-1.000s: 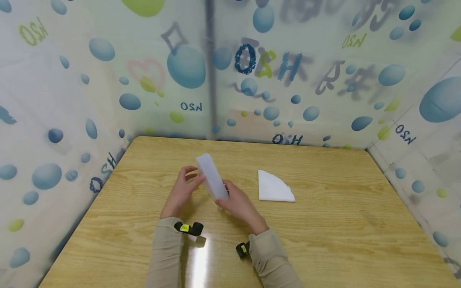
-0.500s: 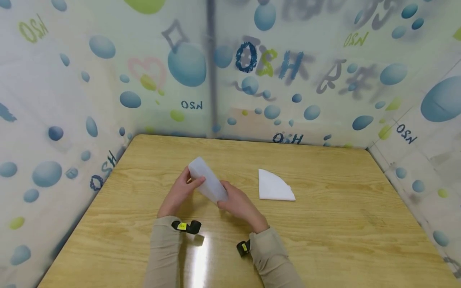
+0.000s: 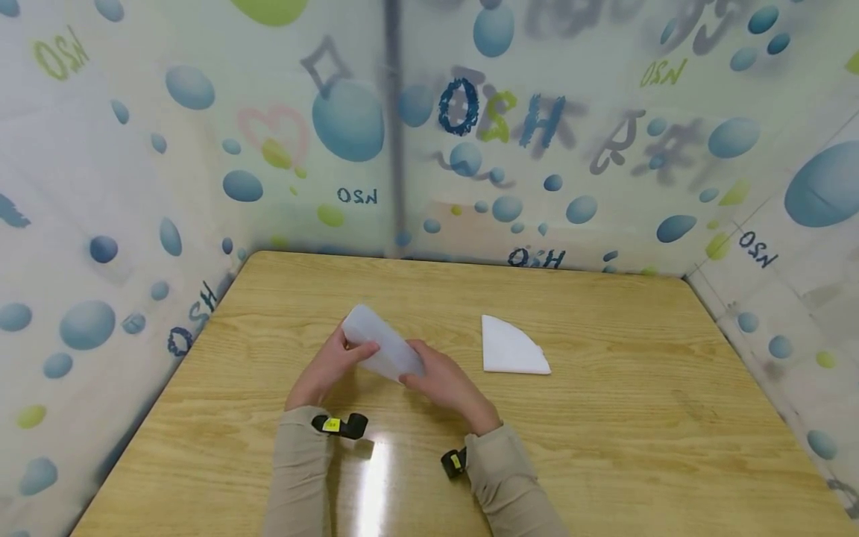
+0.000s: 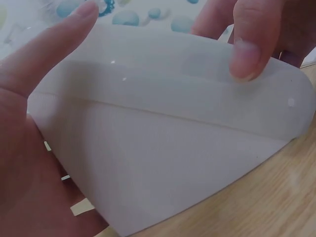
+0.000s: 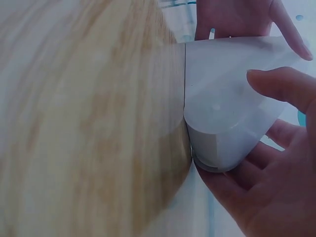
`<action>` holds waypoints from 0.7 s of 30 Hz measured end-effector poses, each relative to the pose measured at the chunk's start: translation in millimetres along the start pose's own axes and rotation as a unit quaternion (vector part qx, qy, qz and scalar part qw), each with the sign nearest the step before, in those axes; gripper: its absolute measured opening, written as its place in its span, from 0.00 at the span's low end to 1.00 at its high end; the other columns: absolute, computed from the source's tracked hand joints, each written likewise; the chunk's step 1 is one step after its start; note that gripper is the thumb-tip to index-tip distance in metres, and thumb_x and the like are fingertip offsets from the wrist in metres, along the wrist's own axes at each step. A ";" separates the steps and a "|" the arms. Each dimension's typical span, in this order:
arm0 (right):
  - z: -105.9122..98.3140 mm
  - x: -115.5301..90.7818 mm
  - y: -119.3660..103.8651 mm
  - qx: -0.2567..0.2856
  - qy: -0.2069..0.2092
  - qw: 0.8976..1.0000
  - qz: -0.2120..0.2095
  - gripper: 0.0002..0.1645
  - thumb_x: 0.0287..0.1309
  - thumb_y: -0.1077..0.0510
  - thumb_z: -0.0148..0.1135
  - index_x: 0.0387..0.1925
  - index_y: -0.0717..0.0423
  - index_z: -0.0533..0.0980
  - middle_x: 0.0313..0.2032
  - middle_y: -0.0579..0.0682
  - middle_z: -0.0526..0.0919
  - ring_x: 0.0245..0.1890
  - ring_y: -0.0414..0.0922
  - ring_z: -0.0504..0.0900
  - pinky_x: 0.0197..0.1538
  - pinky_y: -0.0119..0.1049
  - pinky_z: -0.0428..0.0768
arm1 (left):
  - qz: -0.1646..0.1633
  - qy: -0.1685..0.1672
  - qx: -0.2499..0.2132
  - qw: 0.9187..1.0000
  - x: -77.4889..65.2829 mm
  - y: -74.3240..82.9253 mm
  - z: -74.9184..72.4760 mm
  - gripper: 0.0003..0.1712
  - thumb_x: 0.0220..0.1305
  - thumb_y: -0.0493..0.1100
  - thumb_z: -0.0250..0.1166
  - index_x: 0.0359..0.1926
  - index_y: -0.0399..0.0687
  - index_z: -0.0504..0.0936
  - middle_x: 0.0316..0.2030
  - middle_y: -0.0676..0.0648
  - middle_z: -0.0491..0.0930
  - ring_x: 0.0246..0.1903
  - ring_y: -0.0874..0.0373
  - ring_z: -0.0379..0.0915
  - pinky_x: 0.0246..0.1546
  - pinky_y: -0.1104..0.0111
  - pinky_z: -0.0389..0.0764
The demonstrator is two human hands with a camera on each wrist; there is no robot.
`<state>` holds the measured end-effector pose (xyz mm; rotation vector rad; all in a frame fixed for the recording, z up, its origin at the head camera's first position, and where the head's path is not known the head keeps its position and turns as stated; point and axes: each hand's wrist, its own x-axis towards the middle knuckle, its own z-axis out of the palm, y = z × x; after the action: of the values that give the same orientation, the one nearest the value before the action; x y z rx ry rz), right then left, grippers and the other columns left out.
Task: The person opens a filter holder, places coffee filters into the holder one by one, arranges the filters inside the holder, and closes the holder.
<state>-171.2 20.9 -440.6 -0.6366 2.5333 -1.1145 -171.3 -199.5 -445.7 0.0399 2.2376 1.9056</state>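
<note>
A white plastic case [image 3: 384, 347], slightly see-through and wedge-shaped with a rounded end, is held tilted above the table. My left hand [image 3: 327, 367] grips its far left end, thumb on the near face and fingers behind. My right hand [image 3: 448, 380] pinches the other, rounded end; its thumb lies across the face in the right wrist view. In the left wrist view a straight seam runs along the case [image 4: 163, 148] below both thumbs. What is inside it cannot be made out. Right of the hands lies a flat white quarter-circle piece [image 3: 513, 347], perhaps folded paper.
The wooden table [image 3: 644, 418] extends to a patterned cloth wall [image 3: 429, 171] at its back and sides. A dark band with a small camera [image 3: 354, 426] sits on the left wrist, another wrist camera [image 3: 453, 463] on the right. Light glares near the table's front.
The case has swung from steeper to flatter, its far end moving left and lower and its broad face turning towards me. My left hand shifted slightly left; the right kept its grip.
</note>
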 end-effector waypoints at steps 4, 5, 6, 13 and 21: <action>0.1 -0.4 -0.2 0.003 0.001 1.000 -0.003 0.32 0.58 0.46 0.57 0.63 0.47 0.62 0.55 0.50 0.74 0.50 0.45 0.74 0.50 0.43 0.73 | 0.009 -0.019 0.022 1.000 -1.4 -3.7 -1.9 0.34 0.56 0.53 0.66 0.59 0.49 0.63 0.52 0.43 0.71 0.52 0.52 0.66 0.53 0.60 0.65; 0.1 -0.5 -0.3 0.005 0.002 1.000 -0.004 0.32 0.59 0.46 0.56 0.63 0.48 0.62 0.55 0.50 0.74 0.50 0.45 0.74 0.50 0.43 0.73 | 0.013 -0.024 0.032 0.999 -1.9 -4.8 -2.5 0.33 0.56 0.53 0.65 0.59 0.48 0.64 0.51 0.43 0.72 0.52 0.52 0.68 0.52 0.61 0.66; 0.2 -0.6 -0.4 0.004 0.003 1.000 -0.004 0.32 0.59 0.46 0.56 0.63 0.48 0.62 0.55 0.50 0.74 0.50 0.45 0.75 0.50 0.43 0.73 | 0.016 -0.029 0.037 0.999 -2.2 -6.0 -3.0 0.32 0.56 0.53 0.65 0.58 0.48 0.65 0.51 0.43 0.72 0.51 0.52 0.69 0.51 0.60 0.68; -0.4 -0.7 -0.6 0.005 0.006 1.000 -0.003 0.32 0.59 0.46 0.56 0.63 0.49 0.63 0.56 0.50 0.74 0.50 0.44 0.74 0.50 0.42 0.72 | 0.020 -0.039 0.050 0.998 -5.5 -12.4 -5.4 0.31 0.53 0.55 0.67 0.55 0.51 0.67 0.51 0.45 0.74 0.50 0.53 0.71 0.49 0.61 0.70; -0.1 -1.0 1.1 0.002 0.003 1.000 0.003 0.33 0.59 0.45 0.57 0.63 0.49 0.62 0.57 0.51 0.73 0.50 0.45 0.74 0.50 0.42 0.72 | 0.012 -0.050 0.079 0.996 -8.1 -17.2 -7.4 0.31 0.51 0.56 0.69 0.53 0.51 0.71 0.48 0.47 0.77 0.47 0.55 0.72 0.47 0.63 0.71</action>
<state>-170.7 22.1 -441.3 -0.6252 2.5353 -1.1197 -162.7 -210.8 -460.4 0.1835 2.3235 1.6947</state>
